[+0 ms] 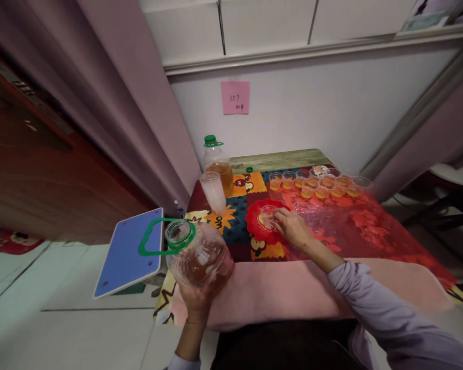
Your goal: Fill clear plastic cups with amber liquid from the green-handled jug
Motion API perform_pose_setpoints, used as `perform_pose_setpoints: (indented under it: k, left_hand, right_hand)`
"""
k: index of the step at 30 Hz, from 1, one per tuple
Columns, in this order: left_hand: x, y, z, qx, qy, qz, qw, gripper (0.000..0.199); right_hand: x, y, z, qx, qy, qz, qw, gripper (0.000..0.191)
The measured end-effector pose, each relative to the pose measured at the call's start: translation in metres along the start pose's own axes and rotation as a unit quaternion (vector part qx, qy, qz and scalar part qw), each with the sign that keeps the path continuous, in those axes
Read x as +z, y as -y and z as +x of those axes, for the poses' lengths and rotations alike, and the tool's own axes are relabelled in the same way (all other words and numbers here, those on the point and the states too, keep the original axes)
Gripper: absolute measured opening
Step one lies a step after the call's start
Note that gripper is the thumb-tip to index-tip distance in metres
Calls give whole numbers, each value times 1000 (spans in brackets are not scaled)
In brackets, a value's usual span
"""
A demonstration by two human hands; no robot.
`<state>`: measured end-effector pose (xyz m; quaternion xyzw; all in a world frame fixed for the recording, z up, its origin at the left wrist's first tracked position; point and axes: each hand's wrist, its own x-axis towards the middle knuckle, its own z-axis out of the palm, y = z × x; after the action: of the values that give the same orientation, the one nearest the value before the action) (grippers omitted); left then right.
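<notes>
My left hand (197, 299) supports a large clear plastic jug (200, 257) from below. The jug is tilted, uncapped, and holds some amber liquid; its green handle (148, 237) sticks out to the left. My right hand (291, 226) has its fingers closed at the rim of a clear plastic cup (267, 216). That cup is over a red scalloped plate (252, 234), and I cannot tell whether it contains liquid. Beyond the jug, a stack of clear cups (213, 190) leans beside a second jug (226, 174) of amber liquid with a green cap.
Several clear cups of orange liquid (324, 189) stand in a group at the back right of the patterned table (366, 226). A loose green cap (249, 169) lies near the wall. Pink cloth (293, 288) runs along the front edge. A blue board (133, 252) is at the left.
</notes>
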<state>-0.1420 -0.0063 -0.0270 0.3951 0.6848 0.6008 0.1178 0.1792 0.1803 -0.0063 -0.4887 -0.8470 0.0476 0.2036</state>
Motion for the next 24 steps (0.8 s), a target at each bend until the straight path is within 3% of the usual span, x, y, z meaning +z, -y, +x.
perform_pose_setpoints:
  k: [5, 8, 14, 17, 19, 21, 24]
  left_hand:
    - [3, -6, 1, 30, 9, -10, 999, 103]
    - [5, -7, 2, 33, 3, -16, 999, 105]
    - [7, -17, 4, 42, 5, -12, 999, 98]
    - [6, -23, 6, 42, 20, -11, 999, 92]
    - [4, -25, 9, 40, 24, -8, 999, 94]
    - [1, -26, 11, 36, 31, 1, 999, 98]
    - [-3, -27, 16, 25, 65, 34, 997, 101]
  right_hand:
    - [19, -5, -5, 25, -20, 14, 999, 26]
    - [18, -6, -1, 28, -36, 23, 999, 30]
    - [5, 4, -12, 64, -88, 42, 993, 55]
    - [6, 28, -30, 94, -136, 90, 982, 59]
    - [16, 52, -46, 79, -150, 161, 972, 59]
    - [32, 81, -59, 32, -127, 261, 956, 59]
    - [56, 118, -64, -8, -30, 400, 916, 75]
